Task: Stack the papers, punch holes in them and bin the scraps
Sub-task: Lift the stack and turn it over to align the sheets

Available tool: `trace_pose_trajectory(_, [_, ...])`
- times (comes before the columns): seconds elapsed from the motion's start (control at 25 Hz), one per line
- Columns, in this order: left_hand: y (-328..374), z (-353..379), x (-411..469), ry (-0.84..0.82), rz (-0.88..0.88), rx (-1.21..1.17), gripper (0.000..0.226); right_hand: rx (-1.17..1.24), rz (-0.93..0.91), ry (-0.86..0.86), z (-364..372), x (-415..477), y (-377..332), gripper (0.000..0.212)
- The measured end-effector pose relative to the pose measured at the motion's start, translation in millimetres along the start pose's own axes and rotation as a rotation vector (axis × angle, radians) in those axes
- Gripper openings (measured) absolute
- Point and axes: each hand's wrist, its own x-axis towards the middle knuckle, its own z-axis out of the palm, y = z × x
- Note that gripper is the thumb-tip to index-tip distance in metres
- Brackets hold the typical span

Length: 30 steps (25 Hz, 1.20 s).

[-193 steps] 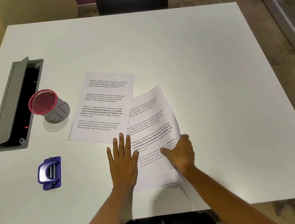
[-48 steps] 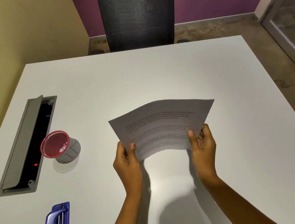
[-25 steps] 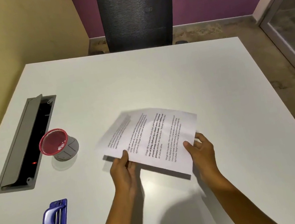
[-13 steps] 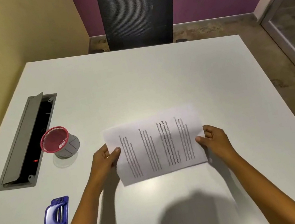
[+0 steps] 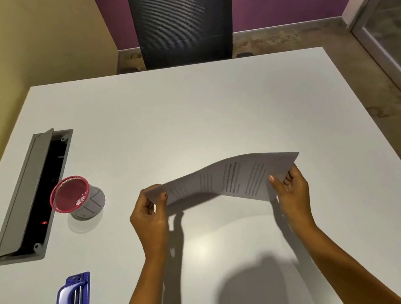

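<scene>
You hold the stacked papers in the air over the middle of the bench, clear of its surface. Their long axis runs left to right across you, and the printed lines run away from you, so the pages are turned sideways. How many sheets there are cannot be told. The stack sags and ripples between your hands, humped near the middle, with the near right corner dipping low.

Your left hand pinches the left short edge, thumb on top and fingers curled beneath. Your right hand grips the right short edge the same way, thumb on the printed face.

Well apart to your left, a blue hole punch lies flat near the front of the bench, its long axis pointing away from you. Beyond it stands a red mesh pot with small white bits inside, just beside an open grey cable hatch sunk in the bench. A black chair stands at the far edge.
</scene>
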Motion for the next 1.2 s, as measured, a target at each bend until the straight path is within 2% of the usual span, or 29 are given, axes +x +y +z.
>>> trace_pose_trajectory(0.12, [-3.0, 2.5, -4.3, 0.042, -0.052, 0.005, 0.031, 0.022, -0.016, 0.032, 1.1, -1.2, 1.1, 0.034])
trace_pose_trajectory(0.28, [-0.4, -0.1, -0.3, 0.103, -0.012, -0.029, 0.028, 0.048, -0.054, 0.064, 1.2, -1.9, -2.1, 0.031])
trace_pose_trajectory(0.44, [-5.9, 4.9, -6.7, 0.03, -0.069, -0.014, 0.033, 0.028, -0.039, 0.065, 4.8, -3.6, 1.6, 0.031])
trace_pose_trajectory(0.64, [-5.7, 8.3, -8.3, 0.067, -0.078, -0.049, 0.034, 0.079, -0.058, 0.101, 5.1, -0.5, 0.2, 0.034])
trace_pose_trajectory(0.84, [-9.4, 10.9, -10.5, 0.032, -0.133, -0.025, 0.038, 0.073, -0.02, 0.104, 5.1, -2.3, 6.2, 0.025])
trace_pose_trajectory(1.2, [-10.9, 9.2, -14.4, 0.021, -0.156, 0.029, 0.048, 0.036, 0.042, 0.132, 5.1, -5.6, 18.2, 0.027])
